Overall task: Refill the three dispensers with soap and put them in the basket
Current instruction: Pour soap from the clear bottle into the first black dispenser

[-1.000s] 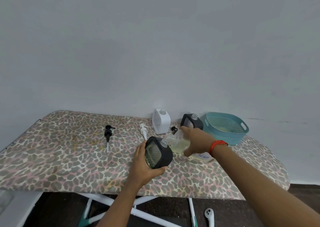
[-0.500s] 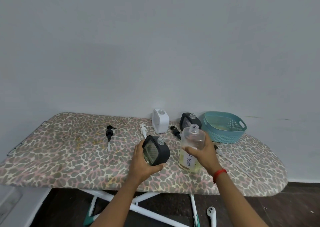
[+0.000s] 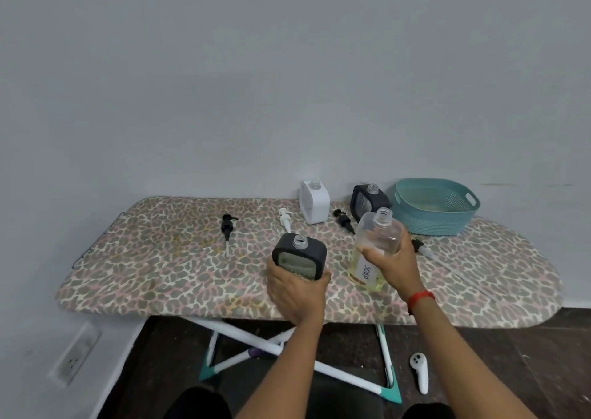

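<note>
— Which step is the person on?
— Filling one: the left hand [image 3: 295, 287] fingers wrap the open black dispenser [image 3: 299, 258] at the ironing board's [image 3: 160, 258] front edge; the right hand [image 3: 391, 258] grips the uncapped soap bottle [image 3: 379, 236], upright beside it.
— Next?
— Probably tipping the bottle's neck over the dispenser's mouth.

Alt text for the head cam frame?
A person's left hand grips a black square plastic dispenser with its neck open, while the right hand holds an uncapped clear soap bottle upright beside it, over a leopard-print ironing board. Behind stand a white dispenser, another black dispenser and a teal plastic basket, with loose pumps lying about.
</note>
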